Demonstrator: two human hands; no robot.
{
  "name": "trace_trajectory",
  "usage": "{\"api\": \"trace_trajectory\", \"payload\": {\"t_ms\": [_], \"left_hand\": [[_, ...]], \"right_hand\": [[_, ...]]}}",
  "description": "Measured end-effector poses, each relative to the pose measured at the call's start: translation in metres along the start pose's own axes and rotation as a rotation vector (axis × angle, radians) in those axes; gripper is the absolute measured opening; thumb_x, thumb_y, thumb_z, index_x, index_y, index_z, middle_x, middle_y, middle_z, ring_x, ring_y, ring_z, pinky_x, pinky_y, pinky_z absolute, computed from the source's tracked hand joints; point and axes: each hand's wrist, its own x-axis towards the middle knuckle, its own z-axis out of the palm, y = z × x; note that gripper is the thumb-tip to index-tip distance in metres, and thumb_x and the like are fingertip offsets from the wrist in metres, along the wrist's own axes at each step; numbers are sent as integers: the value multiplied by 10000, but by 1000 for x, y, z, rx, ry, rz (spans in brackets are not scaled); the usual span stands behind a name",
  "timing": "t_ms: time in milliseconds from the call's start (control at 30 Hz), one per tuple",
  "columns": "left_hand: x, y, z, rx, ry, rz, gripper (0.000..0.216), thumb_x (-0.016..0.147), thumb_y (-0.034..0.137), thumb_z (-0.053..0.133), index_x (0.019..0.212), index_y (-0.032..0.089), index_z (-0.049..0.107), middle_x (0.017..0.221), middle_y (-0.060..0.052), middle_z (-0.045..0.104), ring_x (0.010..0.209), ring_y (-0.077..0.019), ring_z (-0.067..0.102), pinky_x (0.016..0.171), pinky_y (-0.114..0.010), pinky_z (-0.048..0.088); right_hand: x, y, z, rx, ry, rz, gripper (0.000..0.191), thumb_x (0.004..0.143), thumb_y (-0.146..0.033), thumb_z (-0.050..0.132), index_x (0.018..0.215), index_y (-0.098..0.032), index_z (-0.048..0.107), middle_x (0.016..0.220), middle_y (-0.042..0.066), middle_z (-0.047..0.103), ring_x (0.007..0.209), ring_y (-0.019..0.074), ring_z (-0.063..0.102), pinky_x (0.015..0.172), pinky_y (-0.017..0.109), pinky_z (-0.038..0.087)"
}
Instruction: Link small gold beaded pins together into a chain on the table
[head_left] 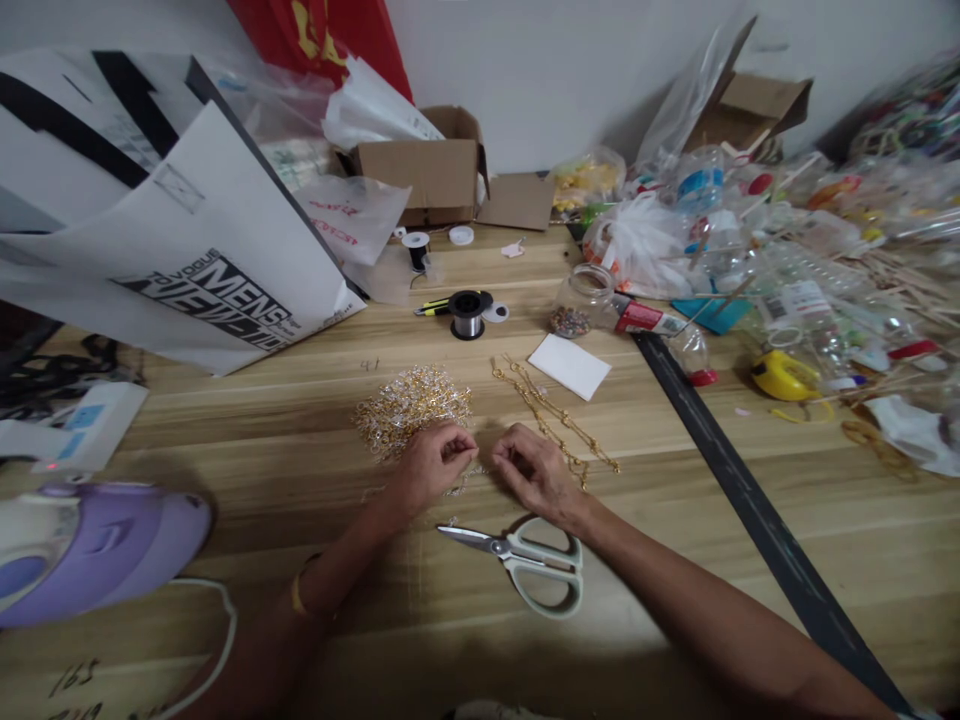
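My left hand [433,462] and my right hand [531,468] rest close together on the wooden table [300,420], both with fingers curled in a pinch on a small gold piece between them that is too small to make out. A heap of gold and clear beaded pieces [411,404] lies just behind my left hand. Finished gold chains [551,412] stretch out behind my right hand. Pale green-handled scissors [529,560] lie open just below my right wrist.
A spool of silver wire [467,313], a black spool [417,249], a bead jar [581,302] and a white card [569,366] sit further back. White printed bag [195,250] at left, purple appliance [90,545] at lower left, cardboard box [431,170], cluttered bottles and bags at right.
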Motion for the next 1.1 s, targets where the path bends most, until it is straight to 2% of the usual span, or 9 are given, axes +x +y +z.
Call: {"api": "trace_trajectory", "payload": {"t_ms": [533, 1100], "left_hand": [[-3, 4, 6, 214, 73, 113, 124, 765, 104, 584, 664, 175, 581, 696, -8, 612, 699, -144, 558, 664, -260, 426], [-5, 7, 6, 265, 75, 163, 149, 804, 133, 551, 664, 182, 570, 709, -22, 616, 743, -159, 549, 703, -283, 431]], "right_hand": [[0, -2, 0, -19, -21, -13, 87, 860, -184, 490, 783, -193, 530, 710, 29, 540, 619, 138, 502, 555, 253, 390], [0, 0, 1, -16, -22, 5, 93, 860, -190, 493, 775, -195, 529, 692, 21, 528, 596, 134, 486, 542, 251, 377]]}}
